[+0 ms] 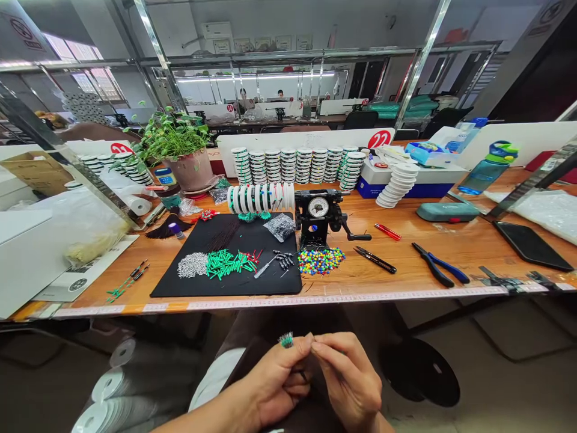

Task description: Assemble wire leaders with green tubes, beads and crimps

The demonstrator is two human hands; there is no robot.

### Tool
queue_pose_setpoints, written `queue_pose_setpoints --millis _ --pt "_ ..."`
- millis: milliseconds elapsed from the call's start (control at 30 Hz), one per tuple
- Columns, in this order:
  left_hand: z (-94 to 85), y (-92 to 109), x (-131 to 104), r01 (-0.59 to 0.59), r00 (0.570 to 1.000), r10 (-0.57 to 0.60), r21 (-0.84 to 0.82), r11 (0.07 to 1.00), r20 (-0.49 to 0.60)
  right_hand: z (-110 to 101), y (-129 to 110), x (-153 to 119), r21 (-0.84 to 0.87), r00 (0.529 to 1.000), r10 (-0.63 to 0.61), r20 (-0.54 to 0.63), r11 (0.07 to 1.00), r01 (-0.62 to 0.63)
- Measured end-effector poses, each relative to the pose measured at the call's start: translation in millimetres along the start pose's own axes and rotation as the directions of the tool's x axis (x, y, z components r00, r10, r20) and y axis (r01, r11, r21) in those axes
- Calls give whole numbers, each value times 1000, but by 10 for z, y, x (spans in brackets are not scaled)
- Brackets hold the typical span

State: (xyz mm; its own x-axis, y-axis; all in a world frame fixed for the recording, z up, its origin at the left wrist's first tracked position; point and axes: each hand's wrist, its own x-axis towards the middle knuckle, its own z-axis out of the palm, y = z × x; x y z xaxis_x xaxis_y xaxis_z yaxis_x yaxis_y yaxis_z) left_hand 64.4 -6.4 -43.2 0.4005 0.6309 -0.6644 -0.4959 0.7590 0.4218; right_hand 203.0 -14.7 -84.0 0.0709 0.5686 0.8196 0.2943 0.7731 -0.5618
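Observation:
In front of the table's edge, above my lap, my left hand [282, 382] and my right hand [345, 376] meet at the fingertips. Both are closed in a pinch; whatever lies between the fingertips is too small to make out. A small green bundle with dark strands [286, 340] sits at my left thumb. Beyond the hands, a black mat [180, 285] carries green tubes [225, 263], grey-white beads [192, 264], small black pieces [283, 260] and a clear plastic bag [280, 227]. Multicoloured beads [321, 260] lie right of the mat.
A black hand-cranked winder [315, 219] holds a row of white spools [261, 198]. Black snips [375, 260], blue-handled pliers [439, 264] and a red lighter [387, 232] lie to the right. Stacked spools [288, 166], a potted plant [187, 168] and a water bottle [487, 168] stand behind.

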Motion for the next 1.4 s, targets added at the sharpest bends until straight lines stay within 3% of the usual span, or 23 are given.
queue_pose_setpoints --millis 267,500,633,700,800,900,1033,1167,1400 --pt "6 -24 -1 -175 985 174 149 973 20 6 -33 24 23 992 111 -64 994 -109" --pt "18 -49 25 -189 982 190 184 965 10 5 -23 -6 47 984 169 -59 985 -167" --pt "7 -17 35 -262 961 277 251 932 -25 12 -21 -3 101 963 268 -34 959 -263" --pt "-2 27 36 -312 941 337 295 903 -36 0 -36 21 152 915 404 -16 905 -397" --pt "-19 104 23 -394 898 439 378 838 -36 -43 -54 69 194 777 627 53 757 -624" --pt "-42 153 1 -432 863 505 475 766 -30 -90 -58 89 184 675 725 136 651 -736" --pt "-77 161 -6 -424 853 520 534 732 -35 -107 -83 64 174 622 751 221 597 -783" --pt "-104 149 7 -426 855 519 543 723 -20 -68 -155 66 187 556 804 210 525 -830" --pt "-113 142 6 -437 853 522 518 735 -21 -37 -179 52 233 530 816 231 482 -844"
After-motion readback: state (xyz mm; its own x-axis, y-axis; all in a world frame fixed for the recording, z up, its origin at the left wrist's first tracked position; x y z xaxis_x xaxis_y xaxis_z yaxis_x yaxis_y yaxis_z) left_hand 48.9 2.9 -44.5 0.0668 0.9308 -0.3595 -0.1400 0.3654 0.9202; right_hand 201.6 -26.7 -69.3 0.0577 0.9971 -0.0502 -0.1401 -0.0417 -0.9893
